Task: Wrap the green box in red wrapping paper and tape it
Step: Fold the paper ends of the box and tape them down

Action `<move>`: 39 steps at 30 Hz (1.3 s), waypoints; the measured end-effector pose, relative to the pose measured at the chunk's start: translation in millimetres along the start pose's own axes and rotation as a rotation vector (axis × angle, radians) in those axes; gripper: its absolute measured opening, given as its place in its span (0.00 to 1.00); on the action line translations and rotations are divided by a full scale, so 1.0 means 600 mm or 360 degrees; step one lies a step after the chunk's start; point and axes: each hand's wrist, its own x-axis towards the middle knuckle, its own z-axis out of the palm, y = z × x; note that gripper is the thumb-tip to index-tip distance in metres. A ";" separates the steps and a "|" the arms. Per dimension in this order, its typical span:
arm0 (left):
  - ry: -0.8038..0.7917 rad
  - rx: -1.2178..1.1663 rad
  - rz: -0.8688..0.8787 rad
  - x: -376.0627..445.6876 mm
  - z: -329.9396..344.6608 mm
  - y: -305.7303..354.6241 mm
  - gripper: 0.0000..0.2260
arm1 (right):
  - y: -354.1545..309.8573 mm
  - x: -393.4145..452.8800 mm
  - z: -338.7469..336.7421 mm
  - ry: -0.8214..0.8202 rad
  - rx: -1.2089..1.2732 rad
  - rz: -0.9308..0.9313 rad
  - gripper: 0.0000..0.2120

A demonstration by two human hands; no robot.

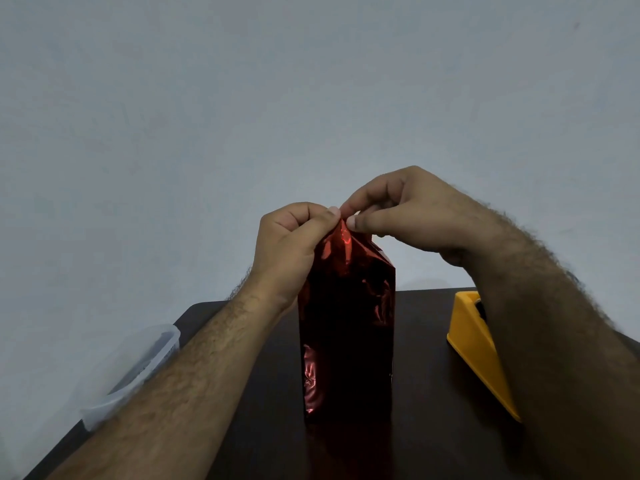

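Red wrapping paper (346, 306) peaks pinched between left hand (287, 247) and right hand (405, 216).

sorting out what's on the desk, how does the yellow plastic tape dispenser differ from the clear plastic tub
The yellow plastic tape dispenser is opaque and wedge-shaped; the clear plastic tub is see-through and shallow with a rounded rim. The dispenser sits by the right forearm, the tub under the left forearm at the table's left edge. Both rest on the dark table, untouched.

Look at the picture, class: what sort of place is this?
Probably a plain home or office craft desk: a dark table against a bare wall, with a yellow tape dispenser beside it.
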 end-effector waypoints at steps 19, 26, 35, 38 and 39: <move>-0.0265 0.0116 0.0105 0.011 -0.034 0.015 0.08 | 0.009 0.005 0.016 -0.0035 0.0266 -0.0110 0.03; -0.0149 0.0207 -0.0014 0.013 -0.028 0.013 0.07 | -0.006 -0.006 -0.017 0.0387 -0.0092 -0.0269 0.06; -0.0204 0.0128 -0.0001 0.011 -0.030 0.020 0.06 | -0.002 -0.007 -0.012 -0.0017 -0.0201 0.0097 0.10; -0.0282 0.0131 0.0013 0.009 -0.030 0.021 0.07 | 0.000 -0.006 -0.007 -0.0071 -0.0086 0.0065 0.07; -0.0298 0.0135 0.0020 0.009 -0.030 0.022 0.07 | 0.001 -0.006 -0.006 -0.0086 -0.0064 0.0061 0.07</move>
